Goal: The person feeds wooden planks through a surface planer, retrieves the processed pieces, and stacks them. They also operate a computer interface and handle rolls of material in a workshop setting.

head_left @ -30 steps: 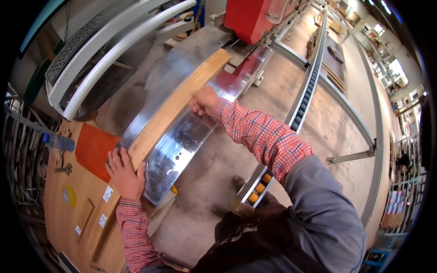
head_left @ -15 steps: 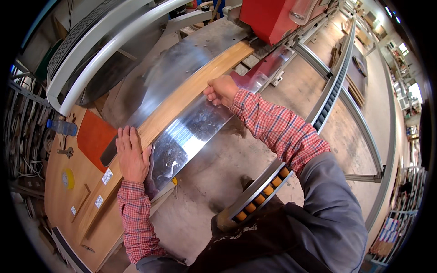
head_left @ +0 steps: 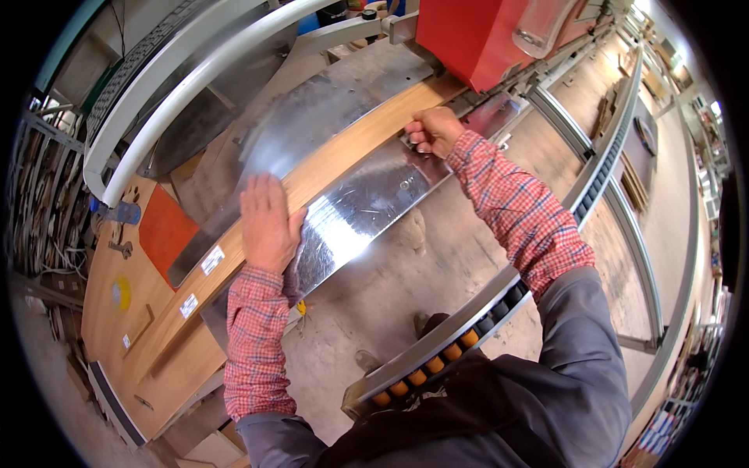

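From over the worker's head, I see the left hand lying flat across a long board, its four fingers pressed close together and reaching toward the far edge. The thumb stands apart from them along the near side — nothing is pinched there. The right hand is further up, fingers curled into a loose fist at the board's near edge; I can't tell whether the fingertips actually touch the wood.

The board is narrow, pale yellow-brown, smooth and finely grained, running slantwise from lower left, with two white labels near its lower part. It lies over a shiny, scratched metal table, its far end right by a red box-shaped housing. The fisheye bends it into a curve.

At left, a wood-faced bench carries a flat orange sheet, a dull metal wrench, a yellow tape roll and a clear, bluish bottle lying on its side. A smooth white rail arches above. Below the hands, a strip of rollers — some orange, some black — crosses in front of the body. Both sleeves are red checked cloth.
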The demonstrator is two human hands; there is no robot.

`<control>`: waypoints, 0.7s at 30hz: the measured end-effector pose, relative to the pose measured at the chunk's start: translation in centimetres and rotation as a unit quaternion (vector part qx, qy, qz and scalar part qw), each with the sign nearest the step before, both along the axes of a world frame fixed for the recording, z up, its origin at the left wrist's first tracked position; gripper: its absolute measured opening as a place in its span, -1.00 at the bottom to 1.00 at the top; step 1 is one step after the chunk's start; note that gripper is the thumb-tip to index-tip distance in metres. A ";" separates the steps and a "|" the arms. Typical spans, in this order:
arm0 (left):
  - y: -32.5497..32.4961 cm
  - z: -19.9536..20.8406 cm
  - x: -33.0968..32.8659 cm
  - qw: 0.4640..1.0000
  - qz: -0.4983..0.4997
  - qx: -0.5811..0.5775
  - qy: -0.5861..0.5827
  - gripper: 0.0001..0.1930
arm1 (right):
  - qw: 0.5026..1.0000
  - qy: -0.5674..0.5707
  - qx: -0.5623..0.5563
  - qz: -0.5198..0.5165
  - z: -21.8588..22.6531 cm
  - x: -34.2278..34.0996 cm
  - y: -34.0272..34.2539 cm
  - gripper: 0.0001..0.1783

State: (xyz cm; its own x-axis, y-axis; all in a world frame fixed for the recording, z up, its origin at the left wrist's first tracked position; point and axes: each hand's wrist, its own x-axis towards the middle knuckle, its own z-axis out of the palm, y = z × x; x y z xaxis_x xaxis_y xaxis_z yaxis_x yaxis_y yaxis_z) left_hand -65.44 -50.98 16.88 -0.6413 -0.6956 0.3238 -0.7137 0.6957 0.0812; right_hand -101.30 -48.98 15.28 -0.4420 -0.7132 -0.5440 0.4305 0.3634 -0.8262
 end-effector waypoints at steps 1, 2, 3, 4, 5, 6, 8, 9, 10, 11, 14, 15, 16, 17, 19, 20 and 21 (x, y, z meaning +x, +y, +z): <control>-0.1 0.1 -1.2 1.000 0.004 -0.007 -0.014 -0.28 | 1.000 -0.008 0.008 -0.012 -0.1 -1.4 0.0 -0.83; -0.3 0.1 -2.4 1.000 -0.015 -0.018 -0.002 -0.27 | 0.999 -0.031 -0.016 0.002 -0.2 -2.6 0.2 -0.81; -0.5 0.0 -3.5 1.000 -0.023 -0.017 0.010 -0.27 | 0.999 -0.024 -0.026 -0.014 0.0 -3.7 0.6 -0.80; -0.6 -0.2 -4.6 0.998 -0.033 -0.010 0.046 -0.27 | 0.999 -0.034 -0.037 -0.012 0.4 -4.5 0.9 -0.79; -0.9 -0.4 -5.6 0.996 -0.044 -0.018 0.076 -0.27 | 0.998 -0.028 -0.049 -0.014 1.1 -5.0 1.2 -0.85; -1.0 -0.7 -6.6 0.996 -0.047 -0.025 0.076 -0.27 | 0.999 0.031 -0.038 -0.007 1.8 -4.9 1.5 -0.79; -1.4 -1.6 -8.8 0.998 -0.023 -0.011 0.057 -0.27 | 0.983 0.161 -0.089 0.005 3.3 -3.0 1.9 -0.74; -1.6 -2.1 -9.9 0.997 -0.024 -0.031 0.060 -0.26 | 0.963 0.214 -0.159 0.049 4.0 -1.3 1.9 -0.72; -1.8 -2.5 -11.1 0.999 -0.015 -0.015 0.049 -0.26 | 0.936 0.276 -0.195 0.096 4.6 1.2 1.3 -0.74; -1.9 -2.7 -12.5 0.996 -0.019 -0.039 0.076 -0.25 | 0.915 0.278 -0.253 0.146 4.9 4.5 0.3 -0.77; -2.0 -2.9 -17.2 0.966 0.084 -0.188 -0.157 -0.24 | 0.734 0.457 -0.382 0.327 4.6 16.5 -1.9 -0.59; -2.1 -3.0 -18.3 0.975 0.083 -0.181 -0.097 -0.24 | 0.675 0.442 -0.464 0.365 4.2 21.1 -2.8 -0.44; -2.3 -2.8 -19.4 0.996 -0.017 -0.004 0.088 -0.24 | 0.555 0.505 -0.514 0.415 4.1 24.0 -3.5 -0.34; -2.4 -2.7 -20.4 0.996 -0.038 0.005 0.086 -0.27 | 0.497 0.512 -0.518 0.471 3.8 26.9 -4.1 -0.25; -2.2 -1.8 -21.3 0.989 -0.088 -0.043 0.112 -0.36 | 0.383 0.611 -0.473 0.505 3.7 30.0 -5.0 -0.23; -1.7 -1.3 -21.4 0.977 -0.127 -0.097 0.141 -0.42 | 0.314 0.644 -0.455 0.528 3.6 30.7 -5.1 -0.22; -1.1 -0.7 -21.2 0.968 -0.137 -0.111 0.181 -0.50 | 0.292 0.663 -0.417 0.549 3.7 29.8 -5.2 -0.20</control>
State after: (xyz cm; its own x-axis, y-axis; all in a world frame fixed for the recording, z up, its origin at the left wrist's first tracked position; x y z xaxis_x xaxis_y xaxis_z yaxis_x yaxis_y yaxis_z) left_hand -86.60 -52.04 16.14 -0.6089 -0.4029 0.6833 -0.4525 0.8839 0.1180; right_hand -71.51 -54.21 19.03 0.8738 -0.4622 0.1514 -0.4676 -0.8839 0.0003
